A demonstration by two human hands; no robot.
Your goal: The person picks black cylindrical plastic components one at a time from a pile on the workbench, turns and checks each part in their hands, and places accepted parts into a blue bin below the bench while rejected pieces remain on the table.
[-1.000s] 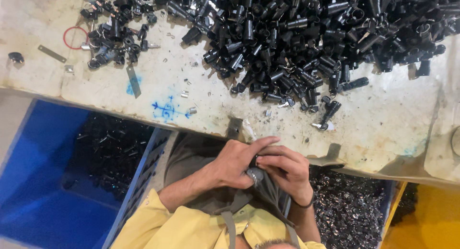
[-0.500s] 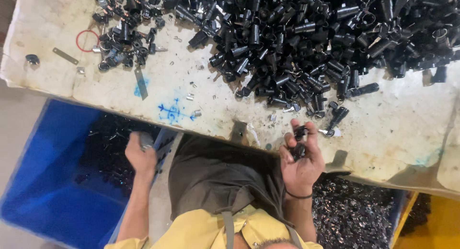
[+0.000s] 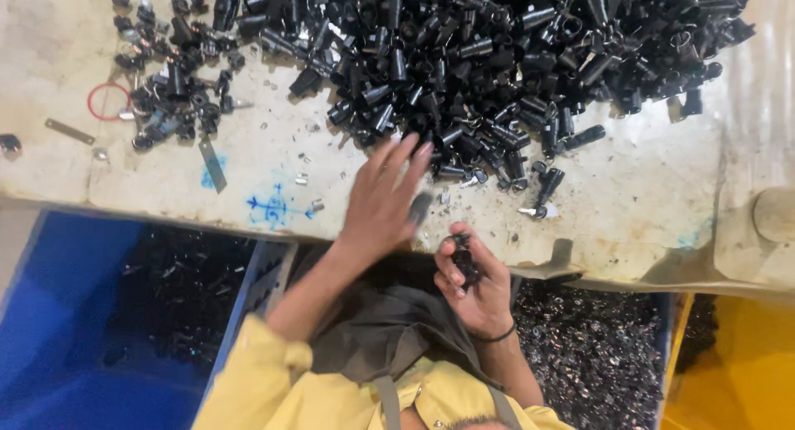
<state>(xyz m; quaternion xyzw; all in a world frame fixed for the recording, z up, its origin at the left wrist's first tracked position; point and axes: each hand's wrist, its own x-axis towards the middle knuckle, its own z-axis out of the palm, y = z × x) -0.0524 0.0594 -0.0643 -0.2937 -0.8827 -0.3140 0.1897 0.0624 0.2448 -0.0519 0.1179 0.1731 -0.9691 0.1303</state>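
Under right hand fingers, small black part half hidden; left hand blurred.

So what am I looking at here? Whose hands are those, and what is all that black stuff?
This is one picture from a camera worn on a person's head, looking straight down. So the two hands belong to that person, and the yellow sleeves at the bottom are their own arms.

The left hand is open and stretched over a worn pale table, its fingers nearly at a big pile of small black tube-shaped parts. Something dark sits near its fingers, too blurred to tell. The right hand is closed around one black part, close to the body.

A smaller heap of parts lies to the left, by a red ring and a flat metal strip. Below the table edge, a blue bin and another bin hold more small parts.
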